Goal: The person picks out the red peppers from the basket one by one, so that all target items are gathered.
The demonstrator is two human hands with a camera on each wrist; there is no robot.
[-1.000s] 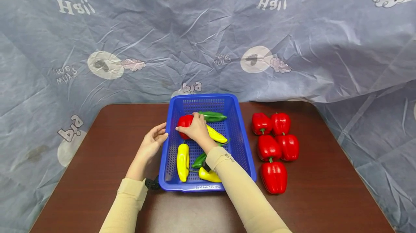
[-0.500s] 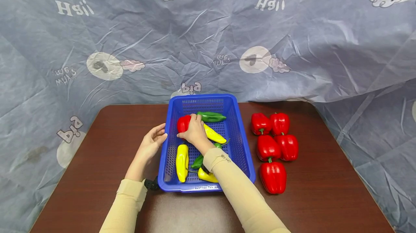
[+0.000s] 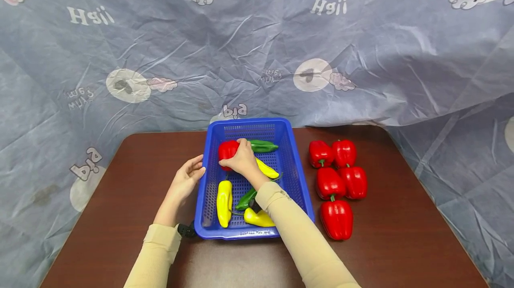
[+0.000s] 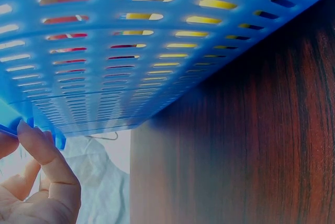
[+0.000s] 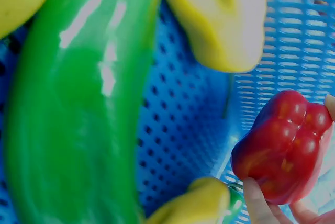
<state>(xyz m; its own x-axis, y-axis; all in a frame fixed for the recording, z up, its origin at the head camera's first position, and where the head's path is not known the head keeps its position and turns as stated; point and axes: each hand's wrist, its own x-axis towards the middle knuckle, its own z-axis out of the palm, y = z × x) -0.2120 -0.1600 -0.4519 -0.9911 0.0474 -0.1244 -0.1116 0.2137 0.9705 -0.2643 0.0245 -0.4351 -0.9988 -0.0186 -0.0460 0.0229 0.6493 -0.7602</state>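
Observation:
Inside the blue basket (image 3: 300,181) the right hand (image 3: 244,159) grips a red bell pepper (image 3: 227,150) near the left wall. In the right wrist view, fingers and thumb sit on either side of the red bell pepper (image 5: 285,145). The left hand (image 3: 187,180) is at the basket's left side, and in the left wrist view that hand (image 4: 47,177) pinches the rim. Around the right hand lie a green pepper (image 3: 263,146) at the back, a yellow pepper (image 3: 224,203) at front left, and more yellow and green peppers partly hidden by the right arm.
Several red bell peppers (image 3: 336,219) stand in a cluster on the brown table (image 3: 401,216), right of the basket. A grey printed cloth (image 3: 249,56) hangs behind the table's back edge.
The right hand stays on the red bell pepper inside the basket with only slight shifts. The left hand keeps its place at the rim. The head view has shifted slightly.

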